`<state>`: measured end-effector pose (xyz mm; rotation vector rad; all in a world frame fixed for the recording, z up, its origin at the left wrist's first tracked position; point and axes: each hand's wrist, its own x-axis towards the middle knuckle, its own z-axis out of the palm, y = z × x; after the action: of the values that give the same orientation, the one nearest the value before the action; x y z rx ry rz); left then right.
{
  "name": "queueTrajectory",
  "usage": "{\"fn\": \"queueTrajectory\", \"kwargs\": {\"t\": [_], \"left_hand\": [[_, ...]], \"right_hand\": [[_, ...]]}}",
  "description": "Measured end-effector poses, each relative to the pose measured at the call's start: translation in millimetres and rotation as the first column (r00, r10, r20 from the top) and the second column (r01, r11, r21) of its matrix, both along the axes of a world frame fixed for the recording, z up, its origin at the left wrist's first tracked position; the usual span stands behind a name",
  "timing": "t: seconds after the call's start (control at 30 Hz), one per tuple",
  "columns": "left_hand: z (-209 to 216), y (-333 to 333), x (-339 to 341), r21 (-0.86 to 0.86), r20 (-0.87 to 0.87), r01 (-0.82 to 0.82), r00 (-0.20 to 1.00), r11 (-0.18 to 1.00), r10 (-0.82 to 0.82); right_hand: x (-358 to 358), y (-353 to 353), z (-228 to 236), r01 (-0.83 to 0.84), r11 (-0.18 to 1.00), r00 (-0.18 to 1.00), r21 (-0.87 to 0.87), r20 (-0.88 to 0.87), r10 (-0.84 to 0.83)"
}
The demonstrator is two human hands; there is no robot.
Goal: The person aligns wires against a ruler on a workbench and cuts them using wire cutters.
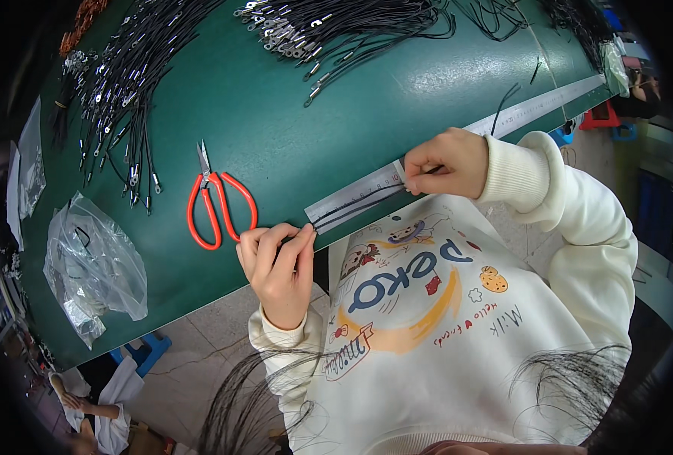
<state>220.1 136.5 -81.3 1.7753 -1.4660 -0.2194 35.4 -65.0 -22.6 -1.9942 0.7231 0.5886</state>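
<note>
L hand (277, 265) & R hand (450, 163): fingers pinch black cord (361, 203). Keep it taut, straight, end flush w/ ruler (545, 105).

This is a workshop, by the look of it one handling cables. A green bench (223, 106) carries loose bundles of black leads with metal lugs, one at far left (124, 83) and one at far middle (359, 26). Snips (213, 178), a steel ruler (537, 108) and a clear bag (97, 265) lie on it. Plastic stools, blue (150, 352) at near left and red (600, 116) at right, stand around, and another person (116, 402) is at near left.
</note>
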Motion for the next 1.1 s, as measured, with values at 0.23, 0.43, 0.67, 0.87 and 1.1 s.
{"fn": "queueTrajectory", "kwargs": {"t": [0.23,0.43,0.67,0.87,1.1], "left_hand": [[0,1,0,0.005,0.008,0.003,1.0,1.0,-0.003],[0,2,0,0.013,0.014,0.005,1.0,1.0,-0.005],[0,2,1,0.014,0.016,0.012,1.0,1.0,-0.012],[-2,2,1,0.003,0.027,0.004,1.0,1.0,-0.004],[-6,2,1,-0.006,0.023,0.003,1.0,1.0,-0.003]], "right_hand": [[3,1,-5,0.051,0.998,0.998,-0.036,0.024,-0.05],[5,3,-11,0.023,0.99,0.998,-0.142,0.055,-0.016],[5,4,-12,0.014,0.982,1.0,-0.19,0.009,-0.012],[4,3,-12,0.02,0.984,0.999,-0.178,0.029,-0.015],[5,6,-12,0.04,0.985,0.999,-0.166,0.012,-0.039]]}}
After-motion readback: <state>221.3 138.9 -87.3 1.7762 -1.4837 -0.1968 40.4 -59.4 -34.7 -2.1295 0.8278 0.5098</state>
